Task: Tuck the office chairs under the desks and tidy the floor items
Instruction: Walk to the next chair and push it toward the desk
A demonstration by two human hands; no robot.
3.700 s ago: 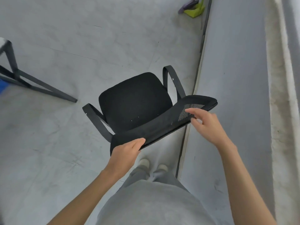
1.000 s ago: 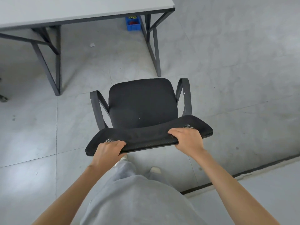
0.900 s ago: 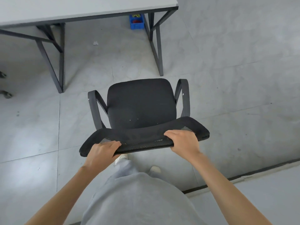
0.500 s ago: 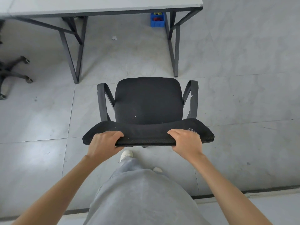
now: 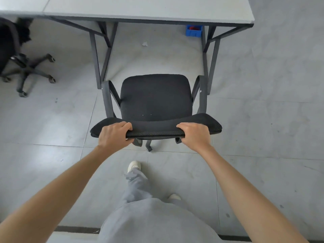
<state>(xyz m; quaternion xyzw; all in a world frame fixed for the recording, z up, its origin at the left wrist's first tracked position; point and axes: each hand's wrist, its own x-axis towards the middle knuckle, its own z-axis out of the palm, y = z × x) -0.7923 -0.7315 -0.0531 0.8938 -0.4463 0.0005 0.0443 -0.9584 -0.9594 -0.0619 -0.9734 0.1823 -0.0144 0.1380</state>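
Observation:
A black office chair (image 5: pixel 156 97) with grey armrests stands in front of me, facing a grey desk (image 5: pixel 145 7). My left hand (image 5: pixel 114 135) grips the left part of the mesh backrest's top edge. My right hand (image 5: pixel 194 135) grips the right part of that edge. The seat's front lies level with the desk's near dark metal legs, between the left pair (image 5: pixel 98 57) and the right pair (image 5: pixel 209 55). Under the desk on the floor are a small blue bin (image 5: pixel 193 31) and a scrap of white paper (image 5: pixel 144 44).
A second black swivel chair (image 5: pixel 15 57) with a five-star caster base stands at the far left, beside another desk top (image 5: pixel 21 5). Grey floor tiles stretch to the right. My grey trousers and white shoes are below the chair.
I have turned from the wall side and rolled the chair toward the desk. Its seat now reaches the desk's front legs, and my arms are stretched further out.

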